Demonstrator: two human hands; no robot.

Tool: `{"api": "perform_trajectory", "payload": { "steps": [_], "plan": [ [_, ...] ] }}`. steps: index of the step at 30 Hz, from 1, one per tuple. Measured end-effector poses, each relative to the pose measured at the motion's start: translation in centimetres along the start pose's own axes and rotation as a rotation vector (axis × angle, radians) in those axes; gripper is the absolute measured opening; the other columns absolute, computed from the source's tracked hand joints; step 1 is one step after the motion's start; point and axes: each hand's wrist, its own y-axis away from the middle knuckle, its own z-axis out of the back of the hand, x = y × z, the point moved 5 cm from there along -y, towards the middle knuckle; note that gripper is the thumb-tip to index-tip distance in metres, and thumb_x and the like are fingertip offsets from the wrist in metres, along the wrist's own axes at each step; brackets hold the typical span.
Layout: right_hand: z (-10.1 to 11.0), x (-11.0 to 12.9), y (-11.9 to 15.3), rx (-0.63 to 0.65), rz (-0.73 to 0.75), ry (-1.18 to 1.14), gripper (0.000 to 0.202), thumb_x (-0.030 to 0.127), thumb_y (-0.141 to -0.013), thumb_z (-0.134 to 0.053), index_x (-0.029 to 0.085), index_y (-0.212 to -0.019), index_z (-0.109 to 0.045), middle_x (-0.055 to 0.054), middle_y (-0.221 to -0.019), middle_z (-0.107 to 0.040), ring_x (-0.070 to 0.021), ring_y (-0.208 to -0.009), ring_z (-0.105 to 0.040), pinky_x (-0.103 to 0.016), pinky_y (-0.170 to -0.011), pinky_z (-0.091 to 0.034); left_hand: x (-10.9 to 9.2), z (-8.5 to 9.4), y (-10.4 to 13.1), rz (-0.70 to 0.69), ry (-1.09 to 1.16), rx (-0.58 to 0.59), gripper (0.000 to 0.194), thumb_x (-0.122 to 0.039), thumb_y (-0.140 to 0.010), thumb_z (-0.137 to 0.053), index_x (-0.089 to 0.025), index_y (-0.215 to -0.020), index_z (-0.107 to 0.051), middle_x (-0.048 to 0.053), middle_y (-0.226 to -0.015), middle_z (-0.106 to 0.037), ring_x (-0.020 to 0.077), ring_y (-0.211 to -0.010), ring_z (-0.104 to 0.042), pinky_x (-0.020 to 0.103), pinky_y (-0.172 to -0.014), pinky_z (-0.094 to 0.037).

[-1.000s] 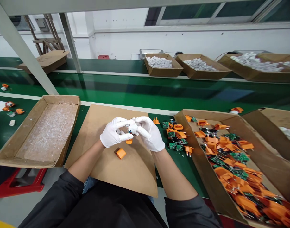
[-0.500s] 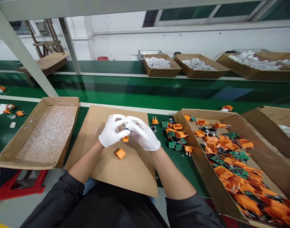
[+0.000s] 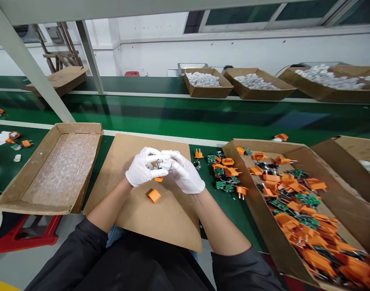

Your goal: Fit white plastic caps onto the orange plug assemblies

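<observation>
Pinched between the fingertips of my left hand point(image 3: 144, 166) and my right hand point(image 3: 185, 171), a small white piece point(image 3: 165, 164) is held up above the cardboard sheet point(image 3: 160, 222). Both hands are closed on it, and my white gloves point(image 3: 189, 180) hide most of its shape. A bit of bare metal point(image 3: 159, 163) shows on its left side, close to my left fingers. An orange part point(image 3: 158, 179) peeps out just below my left thumb; I cannot tell whether it is joined to the white piece. Nearer to me, an orange shell point(image 3: 154, 196) lies on the sheet, apart from both hands.

Just past the sheet's right edge, on the green bench point(image 3: 239, 218), an orange plug point(image 3: 198, 153) has its pins pointing away from me. Near it is a loose cluster of green circuit boards point(image 3: 220, 185) and orange pieces point(image 3: 228, 161). Beside that, a long carton point(image 3: 263, 226) holds a heap of orange plugs point(image 3: 316, 260) mixed with more boards. On my left sits a shallow cardboard tray point(image 3: 78, 127), its bottom covered in something clear and shiny. Across the green belt point(image 3: 173, 119), open boxes point(image 3: 211, 92) of white parts stand in a row.
</observation>
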Motion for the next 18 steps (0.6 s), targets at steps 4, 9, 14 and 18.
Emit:
{"api": "perform_trajectory", "payload": {
  "steps": [4,9,14,18],
  "plan": [
    [0.4,-0.5,-0.3,-0.016,-0.004,0.029,0.043,0.055,-0.066,-0.078,0.030,-0.097,-0.064,-0.002,-0.100,-0.068,-0.0233,-0.092,-0.068,-0.038,-0.077,-0.058,0.1,-0.1,0.1,-0.025,-0.017,0.015,0.032,-0.034,-0.064,-0.081,-0.024,-0.094,-0.075,0.003,-0.094,-0.063,0.0173,-0.086,-0.061,0.031,-0.078,-0.053],
    [0.4,-0.5,-0.2,-0.004,-0.018,0.120,0.043,0.053,-0.068,-0.076,0.028,-0.099,-0.060,-0.001,-0.086,-0.069,-0.0222,-0.080,-0.069,-0.037,-0.073,-0.056,0.1,-0.1,0.1,-0.055,-0.041,0.031,0.029,-0.035,-0.066,-0.080,-0.022,-0.091,-0.074,0.004,-0.094,-0.064,0.0166,-0.084,-0.060,0.031,-0.076,-0.053],
    [0.7,0.2,-0.1,0.019,0.022,0.273,0.042,0.056,-0.071,-0.072,0.026,-0.098,-0.061,-0.004,-0.095,-0.069,-0.0239,-0.089,-0.068,-0.039,-0.075,-0.055,-0.2,-0.1,0.0,-0.068,-0.085,0.041,0.026,-0.034,-0.063,-0.082,-0.021,-0.084,-0.072,0.003,-0.089,-0.064,0.0158,-0.080,-0.059,0.030,-0.073,-0.052],
    [0.5,0.6,0.0,0.047,0.023,0.277,0.044,0.057,-0.067,-0.075,0.025,-0.095,-0.060,-0.004,-0.095,-0.066,-0.0216,-0.083,-0.067,-0.037,-0.071,-0.055,-0.8,-0.2,0.0,-0.141,-0.164,0.040,0.019,-0.031,-0.066,-0.080,-0.022,-0.081,-0.072,0.002,-0.085,-0.063,0.0150,-0.078,-0.058,0.028,-0.070,-0.051]
  ]
}}
